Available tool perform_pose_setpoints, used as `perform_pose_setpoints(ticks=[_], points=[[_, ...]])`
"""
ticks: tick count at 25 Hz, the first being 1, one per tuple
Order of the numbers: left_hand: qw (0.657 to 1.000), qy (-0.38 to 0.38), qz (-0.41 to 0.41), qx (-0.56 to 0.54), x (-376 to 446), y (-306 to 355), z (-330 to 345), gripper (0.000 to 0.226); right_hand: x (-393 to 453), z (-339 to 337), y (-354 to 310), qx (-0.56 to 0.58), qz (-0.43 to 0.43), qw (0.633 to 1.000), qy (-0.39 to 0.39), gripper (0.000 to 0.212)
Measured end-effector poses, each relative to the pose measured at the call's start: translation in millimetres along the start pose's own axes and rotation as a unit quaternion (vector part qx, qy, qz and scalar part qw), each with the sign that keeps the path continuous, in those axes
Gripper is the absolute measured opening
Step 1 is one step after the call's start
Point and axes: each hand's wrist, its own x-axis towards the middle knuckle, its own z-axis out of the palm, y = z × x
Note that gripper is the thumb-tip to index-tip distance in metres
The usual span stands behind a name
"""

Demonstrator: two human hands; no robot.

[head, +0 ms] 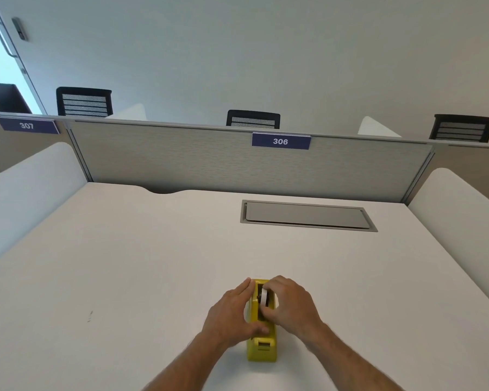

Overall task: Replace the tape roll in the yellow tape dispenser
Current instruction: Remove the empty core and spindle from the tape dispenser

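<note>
The yellow tape dispenser (261, 349) stands on the white desk (124, 277), near the front and lengthwise away from me, cutter end toward me. My left hand (232, 314) clasps its left side, thumb across the top. My right hand (290, 301) reaches in from the right, and its fingers pinch the tape roll (264, 297), a pale ring on a dark core that sits upright in the dispenser's slot. Both hands hide much of the dispenser's middle.
A grey cable hatch (308, 215) is set flush in the desk at the back right. A grey partition (209, 162) with the label 306 (281, 141) closes the far side. White side panels (463, 210) flank the desk. Black chairs (253, 119) stand beyond.
</note>
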Motion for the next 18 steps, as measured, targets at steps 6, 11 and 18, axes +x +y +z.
perform_pose_setpoints(ticks=[6,11,18], points=[[1.0,0.007,0.005,-0.025,-2,2,0,0.111,0,-6,-4,0.027,0.006,0.999,0.027,0.045],[0.988,0.085,0.049,-0.121,-11,9,4,0.08,-5,-14,-8,0.028,0.032,0.998,0.041,0.038],[0.95,0.194,0.059,-0.239,-23,21,7,0.047,-10,-28,-18,0.097,0.078,0.991,0.059,0.048]])
